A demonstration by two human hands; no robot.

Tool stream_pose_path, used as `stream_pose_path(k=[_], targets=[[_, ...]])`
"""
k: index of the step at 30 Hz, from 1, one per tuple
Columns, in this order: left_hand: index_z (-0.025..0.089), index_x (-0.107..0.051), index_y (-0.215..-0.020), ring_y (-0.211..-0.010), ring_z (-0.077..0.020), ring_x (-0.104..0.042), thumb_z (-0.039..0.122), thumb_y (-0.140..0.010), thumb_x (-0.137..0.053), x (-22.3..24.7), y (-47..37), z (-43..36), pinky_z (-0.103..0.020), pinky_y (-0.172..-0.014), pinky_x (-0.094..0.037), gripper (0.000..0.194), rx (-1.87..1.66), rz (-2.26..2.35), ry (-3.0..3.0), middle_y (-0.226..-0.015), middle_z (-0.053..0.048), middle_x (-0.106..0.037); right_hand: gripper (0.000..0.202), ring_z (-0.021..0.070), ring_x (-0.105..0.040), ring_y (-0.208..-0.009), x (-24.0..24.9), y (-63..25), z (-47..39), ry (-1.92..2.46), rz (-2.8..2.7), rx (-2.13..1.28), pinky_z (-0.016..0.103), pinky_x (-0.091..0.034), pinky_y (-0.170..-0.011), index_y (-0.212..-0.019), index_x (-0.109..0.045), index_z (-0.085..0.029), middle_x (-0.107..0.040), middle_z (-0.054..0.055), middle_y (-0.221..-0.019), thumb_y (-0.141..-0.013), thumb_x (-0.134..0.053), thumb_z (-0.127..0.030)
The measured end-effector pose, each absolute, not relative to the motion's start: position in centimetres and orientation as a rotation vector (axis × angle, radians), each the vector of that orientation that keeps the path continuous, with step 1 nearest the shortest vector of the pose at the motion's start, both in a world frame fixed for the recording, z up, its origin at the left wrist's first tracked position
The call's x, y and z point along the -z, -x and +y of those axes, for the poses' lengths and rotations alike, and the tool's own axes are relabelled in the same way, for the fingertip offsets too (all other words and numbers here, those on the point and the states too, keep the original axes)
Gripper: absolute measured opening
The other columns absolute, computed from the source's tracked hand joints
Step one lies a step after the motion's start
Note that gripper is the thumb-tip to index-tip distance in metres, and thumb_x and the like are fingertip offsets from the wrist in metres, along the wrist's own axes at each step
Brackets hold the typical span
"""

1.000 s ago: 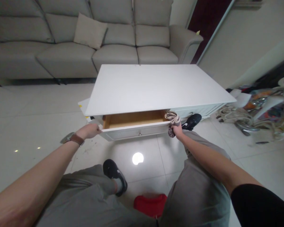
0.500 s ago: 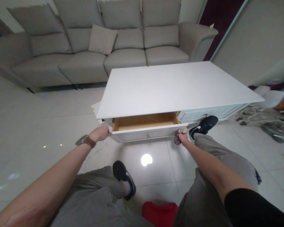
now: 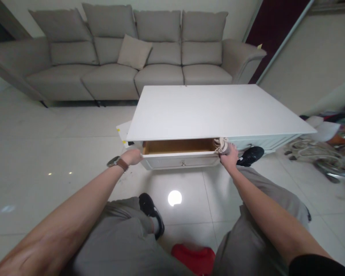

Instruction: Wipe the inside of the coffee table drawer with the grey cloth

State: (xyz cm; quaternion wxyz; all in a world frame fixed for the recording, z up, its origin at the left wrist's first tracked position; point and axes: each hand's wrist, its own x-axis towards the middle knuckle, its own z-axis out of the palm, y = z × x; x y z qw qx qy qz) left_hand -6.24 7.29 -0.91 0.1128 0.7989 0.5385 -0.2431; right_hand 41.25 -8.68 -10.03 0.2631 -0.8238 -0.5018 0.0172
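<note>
A white coffee table (image 3: 212,109) stands before me with its left drawer (image 3: 163,163) partly pulled out. The drawer's bare wooden inside shows as a narrow strip, and a small round knob is on its front. My left hand (image 3: 132,157), with a watch (image 3: 117,163) on the wrist, is closed on the left end of the drawer front; its fingertips are partly hidden. My right hand (image 3: 231,154) is wrapped round a bunched beige and grey-brown cloth (image 3: 221,145), held against the right end of the drawer front, just under the tabletop edge.
Behind the table runs a long grey sofa (image 3: 112,76) with a loose cushion (image 3: 135,51). My shoe (image 3: 251,155) is close to the table's right drawer. A red object (image 3: 194,260) lies below me, partly hidden. Assorted items and a metal base (image 3: 333,163) stand at right.
The drawer has slid partway inward, so less of its inside shows. Both hands moved forward with it, and the cloth now reaches up to the tabletop edge. My view has tilted up slightly.
</note>
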Motion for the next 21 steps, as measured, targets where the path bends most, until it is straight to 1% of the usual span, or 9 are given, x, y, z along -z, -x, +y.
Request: stream_pose_path(k=[3, 5, 8, 11, 15, 17, 21], targets=[[0.006, -0.073, -0.119, -0.118, -0.0352, -0.067, 0.042, -0.093, -0.051, 0.7, 5.9, 6.9, -0.035, -0.092, -0.052, 0.050, 0.714, 1.596, -2.340, -0.123, -0.027, -0.071, 0.058, 0.0404, -0.042, -0.129, 7.6, -37.5, -8.9, 2.289, -1.766, 0.140, 0.062, -0.039, -0.100, -0.135, -0.059, -0.026, -0.059, 0.015, -0.135, -0.077, -0.060, -0.026], [0.006, -0.073, -0.120, -0.120, -0.0357, -0.066, 0.044, -0.094, -0.050, 0.5, 5.8, 6.6, -0.035, -0.094, -0.052, 0.052, 0.717, 1.599, -2.339, -0.125, -0.028, -0.070, 0.065, 0.0409, -0.037, -0.131, 7.2, -34.2, -9.1, 2.335, -1.895, 0.199, 0.062, -0.036, -0.101, -0.141, -0.054, -0.027, -0.055, 0.016, -0.141, -0.076, -0.063, -0.026], [0.005, -0.074, -0.117, -0.118, -0.0354, -0.067, 0.044, -0.095, -0.050, 0.2, 5.9, 6.0, -0.035, -0.093, -0.052, 0.051, 0.720, 1.586, -2.331, -0.122, -0.028, -0.071, 0.068, 0.0419, -0.033, -0.133, 7.2, -30.0, -8.9, 2.379, -1.912, 0.260, 0.061, -0.034, -0.100, -0.145, -0.049, -0.026, -0.050, 0.018, -0.146, -0.079, -0.063, -0.027], [0.006, -0.075, -0.115, -0.115, -0.0339, -0.069, 0.041, -0.096, -0.050, 0.2, 6.1, 5.6, -0.034, -0.094, -0.053, 0.048, 0.701, 1.573, -2.330, -0.118, -0.027, -0.073, 0.066, 0.0415, -0.037, -0.128, 7.0, -27.5, -8.2, 2.346, -1.981, 0.252, 0.060, -0.034, -0.098, -0.146, -0.048, -0.026, -0.052, 0.019, -0.143, -0.082, -0.064, -0.029], [0.003, -0.073, -0.118, -0.116, -0.0357, -0.068, 0.030, -0.094, -0.051, 0.3, 6.4, 5.4, -0.038, -0.095, -0.053, 0.042, 0.653, 1.592, -2.342, -0.123, -0.029, -0.071, 0.062, 0.0396, -0.043, -0.120, 6.2, -25.5, -6.9, 2.278, -2.126, 0.229, 0.060, -0.035, -0.097, -0.145, -0.049, -0.026, -0.054, 0.019, -0.138, -0.085, -0.065, -0.029], [0.003, -0.072, -0.119, -0.116, -0.0366, -0.068, 0.026, -0.090, -0.056, 0.5, 6.5, 5.3, -0.039, -0.095, -0.054, 0.040, 0.628, 1.599, -2.344, -0.124, -0.029, -0.070, 0.058, 0.0387, -0.044, -0.120, 6.0, -24.2, -6.3, 2.245, -2.195, 0.227, 0.061, -0.035, -0.097, -0.146, -0.048, -0.025, -0.055, 0.019, -0.137, -0.090, -0.060, -0.027], [0.009, -0.075, -0.114, -0.115, -0.0353, -0.068, 0.027, -0.084, -0.065, 0.8, 6.8, 5.4, -0.038, -0.095, -0.054, 0.036, 0.572, 1.594, -2.346, -0.121, -0.025, -0.073, 0.049, 0.0362, -0.046, -0.119, 6.0, -20.4, -5.2, 2.189, -2.264, 0.200, 0.061, -0.036, -0.097, -0.148, -0.047, -0.025, -0.057, 0.019, -0.135, -0.100, -0.038, -0.019]])
